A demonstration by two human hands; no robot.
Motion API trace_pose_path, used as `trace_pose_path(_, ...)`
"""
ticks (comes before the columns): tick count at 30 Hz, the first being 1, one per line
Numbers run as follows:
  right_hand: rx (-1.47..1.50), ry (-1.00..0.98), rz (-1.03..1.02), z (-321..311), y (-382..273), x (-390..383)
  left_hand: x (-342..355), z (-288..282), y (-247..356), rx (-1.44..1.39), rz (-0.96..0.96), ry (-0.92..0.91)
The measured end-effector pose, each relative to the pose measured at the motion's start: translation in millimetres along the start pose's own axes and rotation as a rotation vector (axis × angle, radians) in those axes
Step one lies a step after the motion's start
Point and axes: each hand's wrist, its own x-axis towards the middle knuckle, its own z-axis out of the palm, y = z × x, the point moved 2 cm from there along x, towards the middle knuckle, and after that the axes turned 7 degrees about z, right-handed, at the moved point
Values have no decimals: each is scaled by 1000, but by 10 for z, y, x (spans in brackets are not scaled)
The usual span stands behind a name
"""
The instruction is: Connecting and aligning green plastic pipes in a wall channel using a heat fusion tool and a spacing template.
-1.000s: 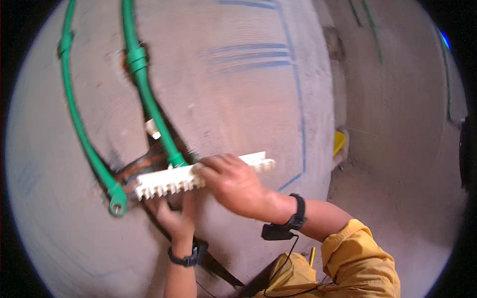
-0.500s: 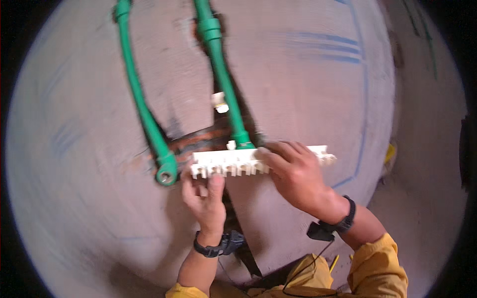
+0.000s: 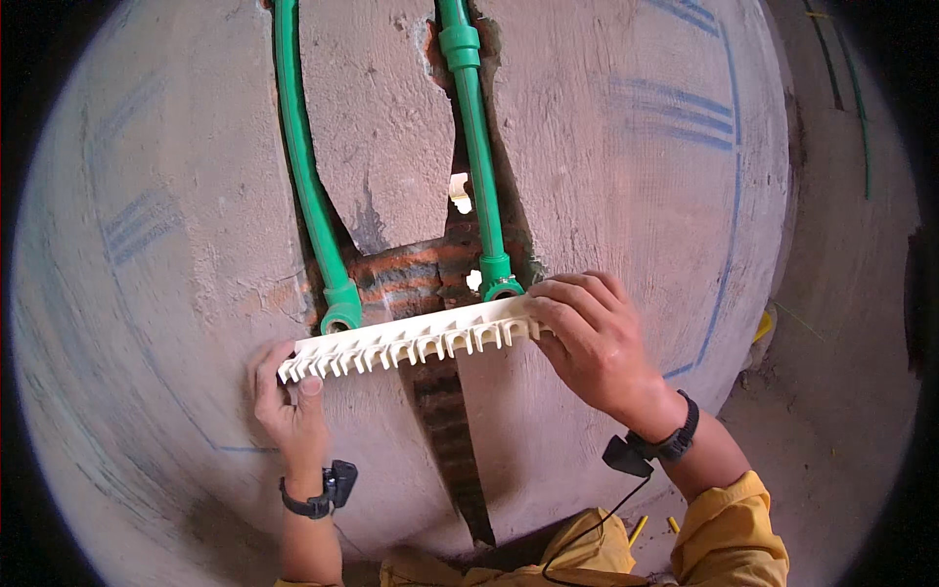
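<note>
A white toothed strip (image 3: 416, 333) is held in front of the wall (image 3: 577, 196), just below the open ends of the left green pipe (image 3: 305, 181) and the right green pipe (image 3: 477, 157), and is tilted so that its left end is set lower than its right. That left end is grasped by the fingers of the left hand (image 3: 293, 421), with the thumb laid against the toothed edge. The other end is grasped by the fingers of the right hand (image 3: 602, 357), which are bent over its upper side (the right thumb is mostly hidden). Whether the strip is pressed against the wall cannot be told. Reddish brick (image 3: 401, 279) is laid bare between the lower ends of the pipes, and blue lines (image 3: 685, 115) are drawn farther right. A black strap (image 3: 311, 504) is worn on the left wrist, and a second strap (image 3: 680, 430) on the right.
</note>
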Motion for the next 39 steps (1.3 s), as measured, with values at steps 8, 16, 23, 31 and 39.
trace_pose_path(8, 115, 58, -2, 179, 125, 25, 343, -80, 26, 358, 593, -177)
trace_pose_path(16, 191, -10, 22, 187, 140, 73, 616, -63, 107, 222, 626, -277)
trace_pose_path(23, 131, -57, 38, 168, 121, 90, 658, -78, 54, 124, 610, -268)
trace_pose_path(31, 70, -41, 28, 129, 162, 74, 723, -30, 78, 115, 607, -281)
trace_pose_path(39, 81, -20, 19, 148, 171, 41, 654, -25, -4, 153, 583, -260)
